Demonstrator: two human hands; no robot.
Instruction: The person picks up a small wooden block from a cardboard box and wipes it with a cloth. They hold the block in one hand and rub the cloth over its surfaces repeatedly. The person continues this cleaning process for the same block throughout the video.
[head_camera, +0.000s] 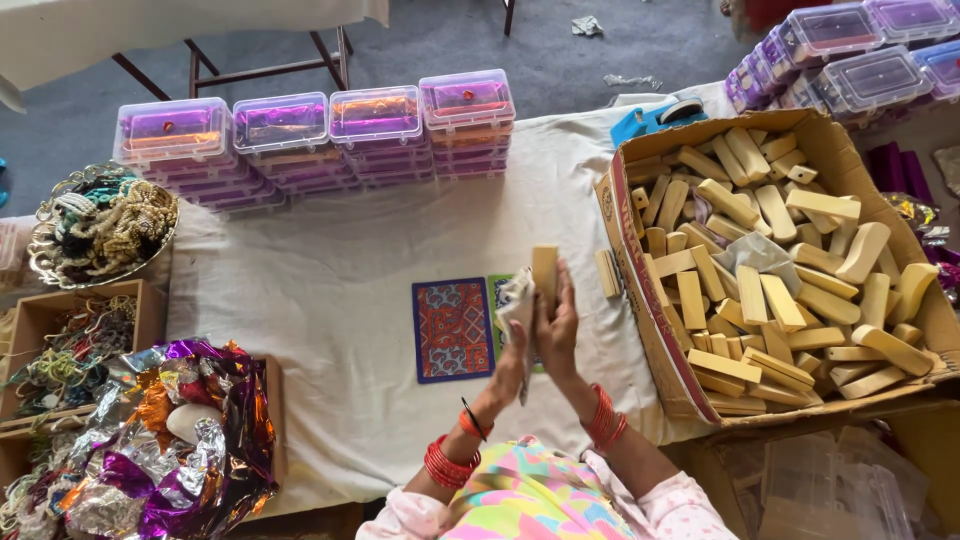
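My right hand grips a pale wooden block, held upright above the cloth-covered table. My left hand presses a crumpled piece of grey-white wrapping film against the block's left side. Both wrists wear red bangles. Just left of my hands, a patterned red and blue card lies flat on the cloth. A green card lies partly hidden behind my hands. To the right stands an open cardboard box full of several similar wooden blocks.
Stacks of clear plastic boxes with purple lining line the table's far edge, more at the top right. A tray of beaded bangles, a wooden box of trinkets and crumpled foil are on the left. A blue tape dispenser sits behind the cardboard box.
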